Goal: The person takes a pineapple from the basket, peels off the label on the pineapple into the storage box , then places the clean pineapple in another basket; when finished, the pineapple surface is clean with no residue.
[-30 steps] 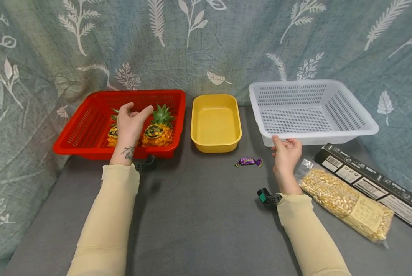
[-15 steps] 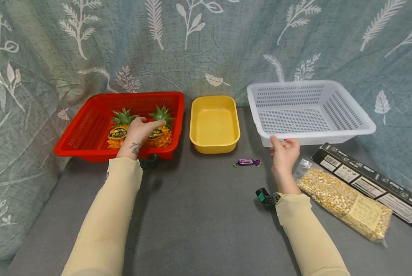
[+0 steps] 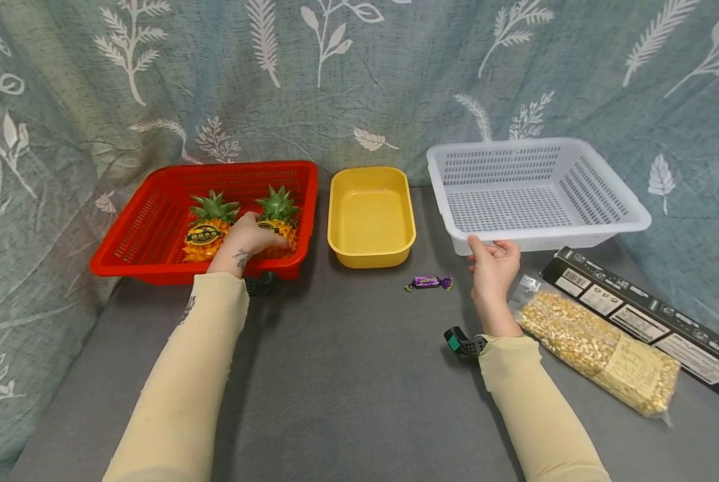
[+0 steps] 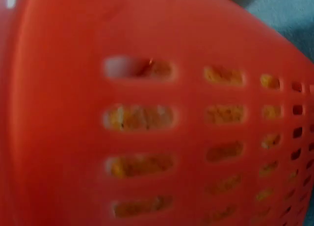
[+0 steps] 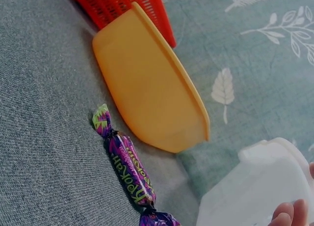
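Curtain (image 3: 420,80): blue-green, pale leaf pattern, hanging behind everything.
Bench (image 3: 347,375): dark grey cloth surface, the person's sleeved arms stretched over it.
Red basket (image 3: 139,269): slotted, at the person's left; a left pineapple (image 3: 203,234) and a right pineapple (image 3: 286,230) lie inside, side by side.
White basket (image 3: 552,235): slotted, on the right, well apart from the red one.
Yellow tub (image 3: 371,260): between the baskets.
Right pineapple's position: in the red basket's right half, long axis running away from the person, leafy crown (image 3: 278,202) towards the curtain. The left hand (image 3: 248,239) is much the nearer, directly over its body; the other is far off, beyond the yellow tub.
Left hand's state: thumb extended over that fruit, other fingers hidden; from here I cannot tell whether they grip it.
Right hand (image 3: 495,271): pinching the white basket's near rim, close to its left corner.
Purple-wrapped candy (image 3: 428,282): lying crosswise on the bench, left of the right hand, apart from it.
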Tool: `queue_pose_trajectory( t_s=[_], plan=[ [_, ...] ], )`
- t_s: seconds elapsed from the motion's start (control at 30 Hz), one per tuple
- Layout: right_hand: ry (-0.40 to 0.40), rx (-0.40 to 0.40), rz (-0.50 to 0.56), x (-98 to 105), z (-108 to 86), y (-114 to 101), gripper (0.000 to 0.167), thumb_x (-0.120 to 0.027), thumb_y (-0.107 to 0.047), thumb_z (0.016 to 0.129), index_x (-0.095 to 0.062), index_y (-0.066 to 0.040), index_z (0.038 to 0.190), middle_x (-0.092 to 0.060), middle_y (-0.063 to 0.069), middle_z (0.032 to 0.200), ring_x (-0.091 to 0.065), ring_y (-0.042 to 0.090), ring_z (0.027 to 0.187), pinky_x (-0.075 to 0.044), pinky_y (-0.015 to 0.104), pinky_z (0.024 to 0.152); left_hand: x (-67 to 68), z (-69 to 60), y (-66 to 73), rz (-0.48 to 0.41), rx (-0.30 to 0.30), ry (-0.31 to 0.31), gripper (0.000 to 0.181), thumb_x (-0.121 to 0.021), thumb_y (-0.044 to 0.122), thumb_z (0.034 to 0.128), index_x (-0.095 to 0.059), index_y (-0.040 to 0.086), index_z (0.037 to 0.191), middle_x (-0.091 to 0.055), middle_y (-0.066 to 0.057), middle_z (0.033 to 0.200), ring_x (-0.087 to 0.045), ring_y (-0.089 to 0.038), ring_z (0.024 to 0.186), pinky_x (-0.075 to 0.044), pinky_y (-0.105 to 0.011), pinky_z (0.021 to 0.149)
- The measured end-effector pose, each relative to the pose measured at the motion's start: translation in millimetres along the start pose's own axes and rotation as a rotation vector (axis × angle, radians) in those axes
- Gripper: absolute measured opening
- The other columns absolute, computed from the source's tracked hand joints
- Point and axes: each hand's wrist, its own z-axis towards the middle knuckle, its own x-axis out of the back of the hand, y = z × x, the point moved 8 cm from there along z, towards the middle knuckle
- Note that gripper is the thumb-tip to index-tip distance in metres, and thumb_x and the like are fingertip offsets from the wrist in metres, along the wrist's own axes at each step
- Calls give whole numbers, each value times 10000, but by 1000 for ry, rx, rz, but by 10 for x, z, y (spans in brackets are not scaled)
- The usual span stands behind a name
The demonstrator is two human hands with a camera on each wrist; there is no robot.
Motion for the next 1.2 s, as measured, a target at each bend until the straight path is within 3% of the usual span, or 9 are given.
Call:
queue_pose_trajectory(
  t_s=[0.17,0.43,0.87,1.03,1.2],
  plan=[
    [-6,1,-18,-5,1,-11,360,-696,-85,791,-375,-153,939,-516,-73,602,-514,61,461,-394,161,406,-8,18,-25,29,9,-32,1044,-708,297,774,7,-23,1465,-95,-247,1515,-209,-393,1350,-210,-502,1102],
    [-7,6,-29,-1,2,-20,362,-697,-93,795,-378,-152,954,-516,-77,605,-508,59,465,-394,163,412,2,-5,-45,13,-7,-55,1032,-703,304,767,-13,6,1474,-151,-247,1498,-279,-376,1274,-248,-500,1083],
    [-7,3,-50,0,-14,-8,356,-696,-100,798,-383,-148,961,-518,-80,604,-518,70,483,-405,174,426,42,13,-40,53,-60,-14,978,-699,337,753,-112,36,1475,-283,-263,1436,-345,-373,1187,-299,-513,1049],
    [-2,10,-48,-1,-12,-10,360,-696,-94,796,-380,-151,960,-516,-84,598,-516,66,476,-401,174,422,81,-4,15,36,-62,-23,993,-687,374,765,-77,54,1480,-245,-259,1453,-340,-376,1197,-326,-519,1027],
    [1,19,-38,-6,-6,-17,357,-689,-78,794,-373,-153,942,-515,-89,581,-509,65,465,-394,172,414,187,-50,125,60,-80,18,983,-680,398,770,-82,77,1482,-194,-278,1459,-346,-398,1166,-404,-532,932]
  ],
)
